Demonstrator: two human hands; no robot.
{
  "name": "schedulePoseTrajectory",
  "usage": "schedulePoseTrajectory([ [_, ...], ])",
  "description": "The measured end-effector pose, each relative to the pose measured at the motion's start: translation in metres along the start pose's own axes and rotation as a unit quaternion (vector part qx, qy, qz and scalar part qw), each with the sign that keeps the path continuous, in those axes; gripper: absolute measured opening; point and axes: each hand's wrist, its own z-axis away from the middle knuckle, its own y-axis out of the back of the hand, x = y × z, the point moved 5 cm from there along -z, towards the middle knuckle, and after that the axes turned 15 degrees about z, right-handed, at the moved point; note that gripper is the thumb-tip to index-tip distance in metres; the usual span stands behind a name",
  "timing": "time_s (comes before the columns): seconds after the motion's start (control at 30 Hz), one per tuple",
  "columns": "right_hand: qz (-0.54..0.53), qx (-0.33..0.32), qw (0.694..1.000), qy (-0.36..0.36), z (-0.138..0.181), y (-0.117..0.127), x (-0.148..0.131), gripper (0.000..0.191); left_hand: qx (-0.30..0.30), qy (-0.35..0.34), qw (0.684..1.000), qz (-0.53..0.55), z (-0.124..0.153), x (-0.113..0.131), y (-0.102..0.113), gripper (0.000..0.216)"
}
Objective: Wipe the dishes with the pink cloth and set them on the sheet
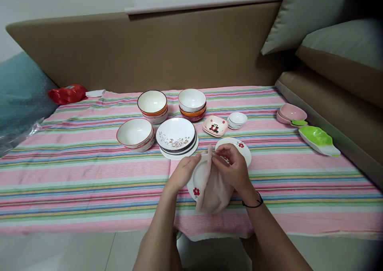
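A white plate with a red flower is held tilted in front of me, above the near edge of the striped cloth. My left hand grips its left rim. A pale pink cloth drapes over the right part of the plate and hides it there. At the top rim my right hand pinches this cloth with bent fingers. Just behind it, another white plate with red flowers lies on the striped cloth, partly covered by my right hand.
Stacked plates lie left of centre, beside stacked bowls. Two more bowl stacks stand behind. Small square dishes and small white dishes sit mid-table. Pink bowls and a green leaf-shaped dish lie right.
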Motion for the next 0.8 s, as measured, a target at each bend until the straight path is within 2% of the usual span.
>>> schedulePoseTrajectory([
  [0.17, 0.024, -0.021, 0.999, 0.027, 0.001, -0.003, -0.008, 0.013, -0.018, 0.007, 1.000, -0.008, -0.002, -0.006, -0.001, 0.048],
  [0.33, 0.023, -0.073, 0.996, 0.048, 0.001, -0.007, -0.014, 0.020, -0.025, -0.012, 0.999, -0.038, -0.005, -0.008, 0.000, 0.049],
  [0.6, 0.107, -0.107, 0.986, 0.069, 0.006, -0.015, -0.013, 0.024, -0.056, -0.003, 0.995, -0.082, -0.001, -0.006, -0.005, 0.042],
  [0.8, 0.074, -0.115, 0.989, 0.062, 0.004, -0.014, -0.012, 0.029, -0.053, -0.015, 0.994, -0.089, -0.002, -0.006, -0.003, 0.045],
])
